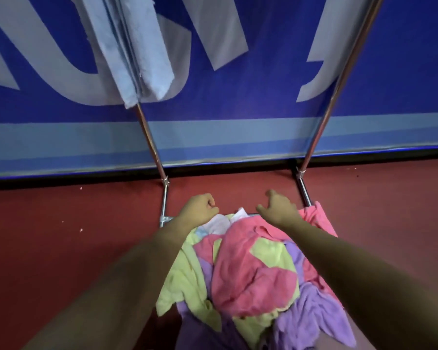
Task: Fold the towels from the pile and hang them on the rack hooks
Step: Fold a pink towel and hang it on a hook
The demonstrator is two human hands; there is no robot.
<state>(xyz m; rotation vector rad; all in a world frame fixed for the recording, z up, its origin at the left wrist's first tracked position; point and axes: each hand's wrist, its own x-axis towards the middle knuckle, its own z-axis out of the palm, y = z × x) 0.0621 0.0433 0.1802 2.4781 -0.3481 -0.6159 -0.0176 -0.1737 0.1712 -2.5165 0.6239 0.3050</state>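
Left hand (200, 207): fingers curled in, over the far-left edge of the towel pile (283, 322). Cannot tell whether it pinches cloth.
Right hand (278, 207): spread, loosely bent, holding nothing, over the pile's far edge, probably reaching to select a towel.
Pink towel (253, 269) tops the pile, tangled with others, and may drag neighbours.
Beyond the pile stands the rack pole (150, 140). A blue towel (137, 51) hangs above it.
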